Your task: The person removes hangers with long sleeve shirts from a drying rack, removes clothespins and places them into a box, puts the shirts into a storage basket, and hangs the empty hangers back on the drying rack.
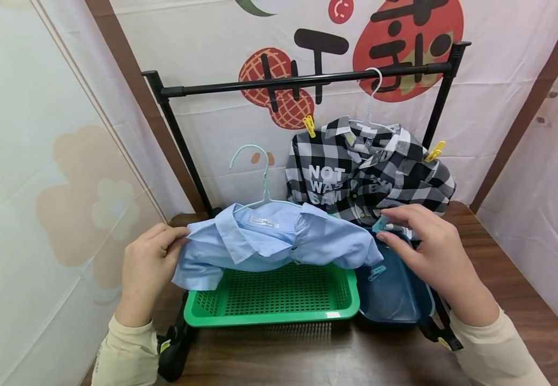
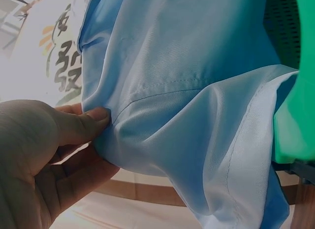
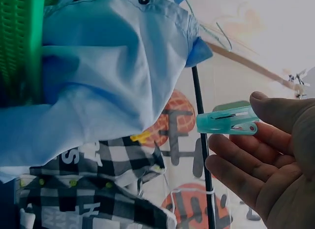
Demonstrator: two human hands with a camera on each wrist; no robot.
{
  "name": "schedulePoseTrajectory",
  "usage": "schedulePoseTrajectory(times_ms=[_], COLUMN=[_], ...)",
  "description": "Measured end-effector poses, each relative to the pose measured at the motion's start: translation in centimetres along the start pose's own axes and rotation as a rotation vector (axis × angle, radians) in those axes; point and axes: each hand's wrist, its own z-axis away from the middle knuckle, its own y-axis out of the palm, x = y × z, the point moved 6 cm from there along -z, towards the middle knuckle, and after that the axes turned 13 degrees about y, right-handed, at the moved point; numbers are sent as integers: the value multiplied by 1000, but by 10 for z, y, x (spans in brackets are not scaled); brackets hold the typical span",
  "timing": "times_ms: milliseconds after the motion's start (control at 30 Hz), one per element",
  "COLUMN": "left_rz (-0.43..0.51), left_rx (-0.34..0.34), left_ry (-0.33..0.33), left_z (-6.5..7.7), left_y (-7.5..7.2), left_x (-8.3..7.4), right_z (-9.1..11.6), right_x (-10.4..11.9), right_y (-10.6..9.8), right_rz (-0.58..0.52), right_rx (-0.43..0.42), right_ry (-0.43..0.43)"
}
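A light blue collared shirt (image 1: 259, 252) hangs on a pale green wire hanger (image 1: 265, 179), over the back part of a green basket. At the shirt's left shoulder my left hand (image 1: 148, 268) pinches the fabric between thumb and fingers; the left wrist view shows the cloth (image 2: 162, 111) folding away from that grip. My right hand (image 1: 435, 254), beside the other sleeve, holds a teal clothespin (image 3: 226, 119) between thumb and fingers. That clothespin is apart from the shirt in the right wrist view.
Below the shirt sits the green basket (image 1: 271, 320). To its right, a blue basin (image 1: 390, 303) has another teal clothespin (image 1: 377, 272). Behind stands a black rack (image 1: 240, 86) where a plaid shirt (image 1: 327, 155) hangs with yellow clothespins (image 1: 309, 126) at its shoulders.
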Motion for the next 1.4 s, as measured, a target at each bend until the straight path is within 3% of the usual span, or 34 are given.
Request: schedulePoseTrajectory(times_ms=[367, 600, 833, 1100, 1300, 1400], left_rz=[-1, -11, -13, -16, -15, -22], left_rx=[-4, -3, -3, -38, -84, -75], left_ry=[-2, 0, 3, 7, 5, -8], left_z=[0, 1, 0, 0, -1, 1], left_y=[0, -2, -3, -7, -9, -10], left_x=[-2, -1, -1, 1, 4, 6], right_z=[6, 3, 2, 7, 9, 11], right_x=[-38, -65, -86, -107, -116, -120], right_y=[1, 6, 11, 20, 24, 28], right_rz=[6, 74, 110, 127, 121, 134], right_rx=[17, 81, 179, 368, 454, 499], right_ry=[99, 225, 350, 501, 544, 550])
